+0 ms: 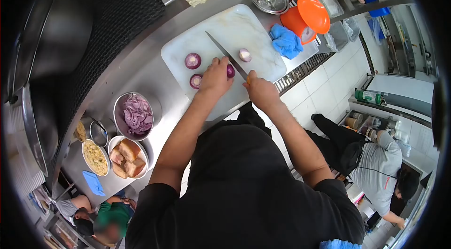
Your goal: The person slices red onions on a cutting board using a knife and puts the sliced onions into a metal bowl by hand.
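1. Far left of left hand: bowl (119, 119) of sliced onion; beside it, dish (111, 142) of brown chunks.
2. Just left of left hand, on cutting board (181, 47): upper onion piece (192, 61); lower onion piece (195, 81), partly hidden by the hand.
3. Left hand (216, 78): fingers bent, gripping purple onion (230, 71) against board.
4. Knife (225, 53): blade slants past left fingers, between purple onion and small onion piece (244, 55).
5. Right hand (261, 91): closed round knife handle.
6. Beyond right hand: blue cloth (286, 41), orange container (294, 21).
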Demonstrator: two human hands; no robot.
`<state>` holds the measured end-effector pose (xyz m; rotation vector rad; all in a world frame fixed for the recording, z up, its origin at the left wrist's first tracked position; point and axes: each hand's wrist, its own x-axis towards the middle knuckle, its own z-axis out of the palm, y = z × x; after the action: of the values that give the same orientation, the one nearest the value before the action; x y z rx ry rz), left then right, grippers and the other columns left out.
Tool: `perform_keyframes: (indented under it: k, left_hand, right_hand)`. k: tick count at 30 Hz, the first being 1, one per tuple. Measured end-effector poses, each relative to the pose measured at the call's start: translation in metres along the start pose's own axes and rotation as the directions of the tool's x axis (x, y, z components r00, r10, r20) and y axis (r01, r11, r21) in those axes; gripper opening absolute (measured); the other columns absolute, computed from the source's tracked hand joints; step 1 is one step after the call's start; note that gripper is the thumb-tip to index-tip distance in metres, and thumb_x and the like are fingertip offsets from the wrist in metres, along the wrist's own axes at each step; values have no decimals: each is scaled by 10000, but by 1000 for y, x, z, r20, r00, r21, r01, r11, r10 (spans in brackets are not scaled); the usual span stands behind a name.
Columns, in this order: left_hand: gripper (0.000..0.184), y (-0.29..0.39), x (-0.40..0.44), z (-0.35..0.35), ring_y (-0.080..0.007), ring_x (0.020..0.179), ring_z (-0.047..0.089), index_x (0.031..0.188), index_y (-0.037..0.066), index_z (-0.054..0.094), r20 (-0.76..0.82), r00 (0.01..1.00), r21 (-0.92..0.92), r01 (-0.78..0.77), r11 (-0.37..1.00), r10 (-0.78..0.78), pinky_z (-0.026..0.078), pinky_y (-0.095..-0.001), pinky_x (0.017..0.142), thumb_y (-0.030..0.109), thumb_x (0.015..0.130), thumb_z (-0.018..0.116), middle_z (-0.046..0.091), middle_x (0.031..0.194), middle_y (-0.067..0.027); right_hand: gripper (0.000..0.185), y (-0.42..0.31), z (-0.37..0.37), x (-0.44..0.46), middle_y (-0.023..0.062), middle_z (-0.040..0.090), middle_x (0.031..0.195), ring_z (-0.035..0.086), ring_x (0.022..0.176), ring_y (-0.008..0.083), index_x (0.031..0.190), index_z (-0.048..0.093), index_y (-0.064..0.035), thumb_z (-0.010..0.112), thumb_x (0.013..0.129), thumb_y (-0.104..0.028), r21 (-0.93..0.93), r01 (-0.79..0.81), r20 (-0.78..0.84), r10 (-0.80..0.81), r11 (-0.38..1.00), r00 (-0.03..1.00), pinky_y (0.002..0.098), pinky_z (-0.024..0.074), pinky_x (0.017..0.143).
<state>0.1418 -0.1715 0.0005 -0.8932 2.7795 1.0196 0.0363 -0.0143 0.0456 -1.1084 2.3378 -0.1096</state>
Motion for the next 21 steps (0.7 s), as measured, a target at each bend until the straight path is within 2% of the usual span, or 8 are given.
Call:
perform_keyframes:
  k: [2,4,7,11,13,17,20,21]
  left_hand:
    - [517,0,1,-7,-426,1182,666,1315,69,583,28,1000,-11,12,1000,-11,574,-498,973,125,868,835,608,1303,-185]
    - [452,-6,2,-3,-423,1139,680,1276,81,601,8,999,-45,-45,998,46,576,-510,957,100,878,816,623,1264,-178]
    - [398,-8,3,-1,-398,1114,688,1237,86,631,-30,997,-81,-76,994,74,573,-500,934,70,879,805,651,1214,-156]
    - [366,-12,5,3,-370,1059,705,1204,80,651,-58,994,-88,-96,991,92,577,-480,894,50,872,803,673,1155,-141]
    - [354,-12,7,2,-360,1031,713,1191,76,655,-65,994,-106,-95,990,89,580,-471,878,49,872,804,678,1146,-135]
    - [346,-11,3,5,-335,993,725,1182,71,659,-78,994,-92,-88,992,81,584,-456,859,48,870,807,684,1147,-122]
    - [334,-10,2,3,-404,1089,694,1180,83,646,-36,998,-134,-49,990,45,578,-508,908,81,882,799,674,1187,-145]
    - [339,-10,0,5,-375,1059,709,1178,77,654,-61,997,-143,-65,988,56,582,-488,893,71,876,808,682,1176,-134]
  right_hand:
    - [331,-7,-17,-8,239,760,887,763,863,446,1143,515,12,615,1071,-295,-25,8,29,-7,1000,1000,561,597,757]
    - [332,-10,-28,-17,232,762,881,764,860,442,1134,513,17,611,1073,-294,-48,21,53,-18,999,998,555,599,754]
    - [326,-6,-12,-15,231,762,870,768,853,430,1133,514,15,609,1075,-291,-42,-26,72,29,999,997,541,603,745]
    - [319,7,36,15,233,763,869,770,842,425,1134,508,11,610,1075,-286,19,37,-55,-36,999,998,532,608,737]
    - [314,1,20,19,241,763,879,769,843,427,1138,504,5,605,1078,-286,-5,77,-56,-77,997,995,539,606,745]
    - [333,-8,-6,-1,250,756,876,761,838,443,1151,492,3,608,1078,-301,-2,32,4,-32,999,999,554,596,745]
    - [366,-2,30,7,268,745,874,747,839,469,1164,479,5,626,1073,-318,52,-20,-13,21,998,1000,579,581,751]
    - [365,-4,31,11,271,746,880,748,843,470,1164,480,5,626,1074,-317,68,-19,-19,20,998,1000,577,582,753]
